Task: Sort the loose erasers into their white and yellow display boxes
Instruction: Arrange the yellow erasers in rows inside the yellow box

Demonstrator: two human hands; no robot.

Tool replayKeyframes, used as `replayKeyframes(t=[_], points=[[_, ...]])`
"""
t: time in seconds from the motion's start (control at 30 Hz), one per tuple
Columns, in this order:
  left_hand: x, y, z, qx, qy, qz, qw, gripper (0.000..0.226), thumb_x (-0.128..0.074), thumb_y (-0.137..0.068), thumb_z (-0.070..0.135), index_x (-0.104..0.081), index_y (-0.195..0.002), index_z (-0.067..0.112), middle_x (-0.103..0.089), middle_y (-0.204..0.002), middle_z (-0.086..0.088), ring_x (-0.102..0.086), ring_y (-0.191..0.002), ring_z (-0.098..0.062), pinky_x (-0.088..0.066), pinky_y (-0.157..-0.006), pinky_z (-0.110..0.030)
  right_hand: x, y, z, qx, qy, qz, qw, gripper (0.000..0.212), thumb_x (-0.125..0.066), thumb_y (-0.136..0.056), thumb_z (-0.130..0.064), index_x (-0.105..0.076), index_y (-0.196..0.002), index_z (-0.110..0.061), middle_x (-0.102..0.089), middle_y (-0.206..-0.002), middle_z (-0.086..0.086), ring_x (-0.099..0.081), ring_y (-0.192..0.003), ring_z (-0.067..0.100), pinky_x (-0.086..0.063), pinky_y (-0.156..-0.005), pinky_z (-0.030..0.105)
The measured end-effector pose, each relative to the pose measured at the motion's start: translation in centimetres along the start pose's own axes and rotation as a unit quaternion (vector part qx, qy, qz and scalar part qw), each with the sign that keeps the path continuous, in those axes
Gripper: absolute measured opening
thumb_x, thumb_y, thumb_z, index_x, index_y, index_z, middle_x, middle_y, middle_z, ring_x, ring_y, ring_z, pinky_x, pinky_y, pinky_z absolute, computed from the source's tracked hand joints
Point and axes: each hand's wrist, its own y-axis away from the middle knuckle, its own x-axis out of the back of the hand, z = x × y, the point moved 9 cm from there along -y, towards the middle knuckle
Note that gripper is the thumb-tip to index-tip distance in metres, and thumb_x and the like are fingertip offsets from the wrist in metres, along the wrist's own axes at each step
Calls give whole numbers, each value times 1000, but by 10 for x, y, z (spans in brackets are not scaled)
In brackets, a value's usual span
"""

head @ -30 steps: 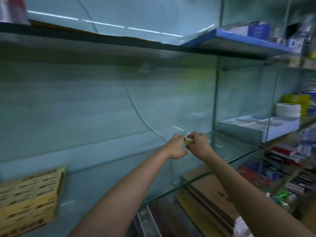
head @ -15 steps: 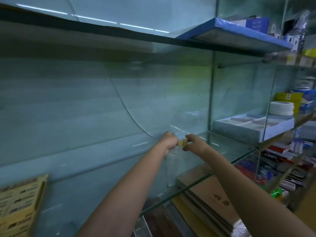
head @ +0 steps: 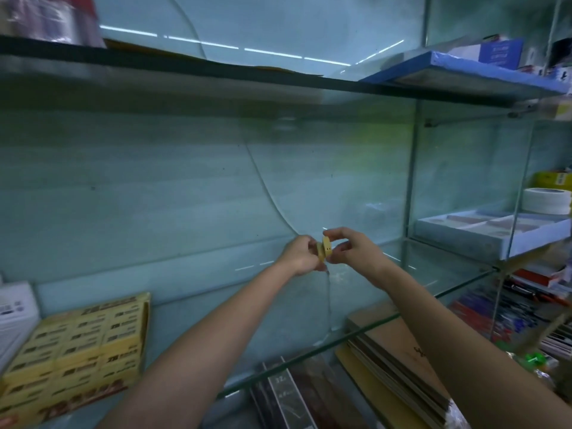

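A small yellow eraser (head: 326, 249) sits up in mid-air over the glass shelf (head: 356, 283), caught between both hands. Right hand (head: 353, 250) pinches it, thumb and fingers (head: 335, 233) curled round its edges; left hand (head: 300, 253) grips its other side, fingers curled in. Down at the left, the yellow display box (head: 77, 351) lies on that shelf, rows packed, beside a white box (head: 14, 314).

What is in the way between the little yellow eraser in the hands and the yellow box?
Nothing visible. Both hands hold the small yellow eraser above the glass shelf; only bare glass lies toward the yellow cardboard display box, lower left.
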Motion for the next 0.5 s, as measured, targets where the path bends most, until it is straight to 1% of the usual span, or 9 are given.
replayKeyframes(t=[0.07, 0.13, 0.17, 0.2, 0.27, 0.33, 0.4, 0.43, 0.5], points=[[21, 15, 5, -30, -32, 37, 998, 40, -75, -70, 3, -59, -106, 5, -60, -99, -2, -59, -88, -20, -41, -73, -22, -13, 5, -15, 21, 4, -14, 1000, 43, -63, -76, 8, -58, -111, -18, -57, -84, -8, -54, -68, 5, -43, -69, 18], [42, 33, 10, -62, -68, 68, 993, 44, -77, -68, 5, -60, -109, 5, -61, -109, -7, -63, -92, -25, -43, -73, -22, -25, 12, -28, 43, -1, -26, 999, 42, -64, -75, 8, -57, -107, -18, -56, -94, -8, -54, -76, 8, -46, -70, 20], [51, 41, 12, -73, -81, 78, 991, 44, -78, -67, 6, -61, -108, 5, -59, -111, -8, -64, -90, -25, -43, -72, -22, -33, 15, -34, 53, -6, -34, 998, 41, -64, -75, 8, -57, -106, -18, -56, -98, -6, -55, -81, 10, -48, -70, 20], [59, 49, 13, -80, -86, 84, 989, 44, -78, -67, 6, -60, -107, 5, -55, -110, -9, -64, -83, -23, -44, -68, -19, -39, 18, -39, 59, -14, -43, 997, 40, -64, -76, 9, -57, -105, -18, -56, -101, -4, -57, -86, 12, -51, -72, 21], [77, 65, 9, -86, -76, 90, 989, 43, -78, -68, 4, -58, -107, 5, -51, -98, -5, -57, -63, -10, -40, -53, -8, -54, 26, -51, 66, -52, -64, 994, 39, -61, -77, 12, -56, -105, -15, -57, -105, -1, -59, -90, 15, -53, -78, 27], [93, 80, 3, -84, -58, 96, 990, 42, -77, -69, 3, -57, -106, 6, -51, -81, 2, -51, -57, -3, -37, -47, -3, -68, 33, -63, 75, -86, -80, 990, 39, -58, -78, 14, -56, -102, -17, -57, -106, -3, -62, -90, 16, -53, -81, 29], [109, 97, -6, -81, -44, 102, 991, 42, -77, -69, 3, -58, -106, 9, -53, -71, 7, -52, -57, -3, -39, -49, -5, -82, 39, -77, 85, -97, -95, 987, 39, -58, -79, 13, -56, -100, -20, -58, -105, -3, -63, -89, 15, -53, -80, 26], [117, 106, -11, -82, -40, 105, 990, 41, -77, -69, 3, -59, -105, 11, -54, -70, 8, -52, -57, -3, -41, -53, -8, -91, 42, -84, 91, -99, -103, 986, 39, -59, -78, 13, -56, -99, -20, -59, -105, -1, -64, -88, 15, -53, -79, 25], [131, 123, -20, -89, -38, 110, 989, 42, -78, -68, 3, -61, -105, 13, -58, -76, 11, -54, -60, -3, -44, -60, -15, -110, 49, -95, 98, -102, -127, 982, 39, -61, -78, 13, -56, -98, -20, -59, -103, 2, -63, -84, 15, -54, -76, 22]])
